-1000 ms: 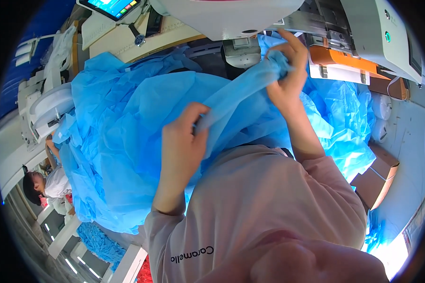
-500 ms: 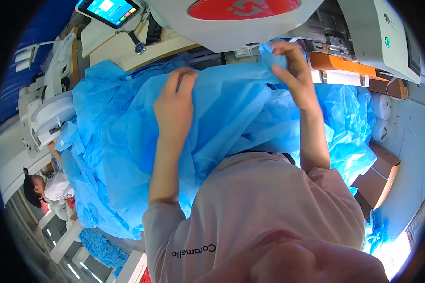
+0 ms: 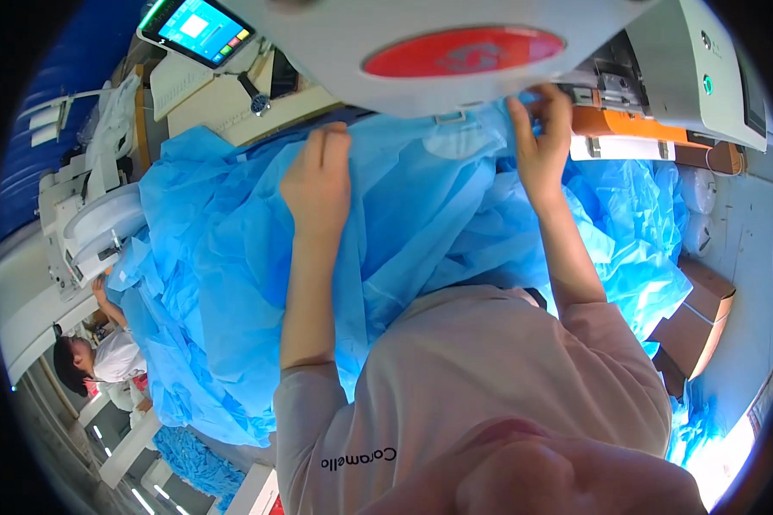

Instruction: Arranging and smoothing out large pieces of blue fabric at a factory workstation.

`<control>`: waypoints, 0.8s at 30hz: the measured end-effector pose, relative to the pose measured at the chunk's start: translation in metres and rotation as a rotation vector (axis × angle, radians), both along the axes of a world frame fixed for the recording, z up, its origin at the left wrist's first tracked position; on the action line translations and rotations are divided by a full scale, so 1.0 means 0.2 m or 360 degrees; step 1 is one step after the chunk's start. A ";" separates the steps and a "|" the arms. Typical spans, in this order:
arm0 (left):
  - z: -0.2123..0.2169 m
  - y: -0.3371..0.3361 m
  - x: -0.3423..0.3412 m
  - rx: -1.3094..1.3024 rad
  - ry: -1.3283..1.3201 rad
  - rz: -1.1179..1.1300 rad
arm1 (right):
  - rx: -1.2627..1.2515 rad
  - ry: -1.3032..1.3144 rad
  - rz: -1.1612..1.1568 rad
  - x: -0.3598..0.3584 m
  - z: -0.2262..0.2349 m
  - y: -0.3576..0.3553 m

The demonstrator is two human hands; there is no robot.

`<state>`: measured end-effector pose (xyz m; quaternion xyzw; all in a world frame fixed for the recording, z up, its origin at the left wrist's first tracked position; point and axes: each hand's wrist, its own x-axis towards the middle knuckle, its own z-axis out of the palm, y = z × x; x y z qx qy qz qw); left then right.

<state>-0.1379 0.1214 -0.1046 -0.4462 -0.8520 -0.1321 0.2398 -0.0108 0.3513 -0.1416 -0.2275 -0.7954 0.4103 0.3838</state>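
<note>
A large sheet of thin blue fabric (image 3: pixel 223 249) is heaped over my lap and up to the machine. My left hand (image 3: pixel 319 176) is closed on the fabric near its far edge, fingertips bent down into it. Farther right, my right hand (image 3: pixel 543 146) pinches the fabric's far edge between thumb and fingers, just under the machine's front. Above lies the white head of a machine (image 3: pixel 335 51) with a red oval badge. Part of the fabric lies on the machine's bed, where a small metal frame (image 3: pixel 449 118) shows through or over it.
A lit control screen (image 3: pixel 199 30) and a wristwatch (image 3: pixel 258 103) are at the far left of the table. To the right stand a white machine housing (image 3: pixel 683 64), an orange part (image 3: pixel 623 124) and a cardboard box (image 3: pixel 700 322). A co-worker (image 3: pixel 116 352) sits at the left.
My right hand has lowered the fabric's raised edge, and the fabric now lies farther under the machine head. My left hand stays on the fabric. The whole view has shifted slightly.
</note>
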 end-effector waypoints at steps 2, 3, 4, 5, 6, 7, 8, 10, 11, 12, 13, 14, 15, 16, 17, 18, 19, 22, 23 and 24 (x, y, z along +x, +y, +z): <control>0.05 -0.03 0.03 0.0033 -0.0182 0.0159 | 0.0086 -0.0013 0.0031 0.23 -0.08 0.00; 0.09 -0.06 0.07 0.0057 -0.0044 0.0096 | 0.0487 -0.0254 0.0297 0.40 -0.16 -0.03; 0.15 -0.12 0.12 0.0112 -0.0640 0.0254 | 0.0703 -0.0677 0.0606 0.57 -0.28 -0.04; 0.19 -0.15 0.17 0.0132 -0.1284 0.0528 | 0.0800 -0.0815 0.0874 0.76 -0.43 -0.04; 0.23 -0.18 0.22 0.0225 -0.1659 0.0543 | 0.0774 -0.1062 0.1284 0.93 -0.61 -0.04; 0.26 -0.22 0.26 0.0240 -0.2109 0.0682 | 0.0570 -0.1469 0.0916 1.09 -0.80 0.01; 0.29 -0.26 0.29 0.0227 -0.2101 0.0674 | 0.0386 -0.1895 0.0581 1.24 -0.98 0.06; 0.33 -0.32 0.34 0.0033 -0.2255 0.0639 | 0.0097 -0.2763 0.0490 1.43 -1.24 0.13; 0.33 -0.35 0.37 -0.0015 -0.2246 0.0695 | 0.0094 -0.2636 0.0552 1.46 -1.30 0.17; 0.33 -0.37 0.37 0.0016 -0.1791 0.0588 | -0.0002 -0.2486 0.0704 1.45 -1.30 0.20; 0.31 -0.38 0.37 0.0057 -0.1346 0.0480 | -0.0084 -0.2346 0.0845 1.40 -1.24 0.23; 0.29 -0.38 0.36 0.0053 -0.1338 0.0495 | -0.0176 -0.2226 0.1006 1.32 -1.13 0.25; 0.27 -0.39 0.34 0.0164 -0.1257 0.0690 | -0.0306 -0.2208 0.1230 1.22 -0.97 0.24; 0.24 -0.39 0.32 0.0272 -0.1191 0.1003 | -0.0377 -0.1790 0.1066 1.08 -0.80 0.26; 0.21 -0.39 0.28 0.0263 -0.1187 0.0877 | -0.0403 -0.1353 0.0827 0.92 -0.63 0.25; 0.18 -0.39 0.25 0.0220 -0.1202 0.0863 | -0.0409 -0.1048 0.0671 0.77 -0.46 0.22; 0.17 -0.41 0.23 0.0170 -0.1326 0.0812 | -0.0365 -0.0887 0.0545 0.62 -0.31 0.19; 0.20 -0.52 0.19 -0.0116 -0.1236 0.0948 | 0.0053 -0.0425 0.0417 0.28 -0.02 0.07; 0.22 -0.57 0.20 -0.0078 -0.1202 0.0831 | 0.0026 -0.0426 0.0372 0.20 0.03 0.04; 0.26 -0.62 0.22 -0.0098 -0.0946 0.0879 | 0.0122 -0.0288 0.0299 0.13 0.06 0.01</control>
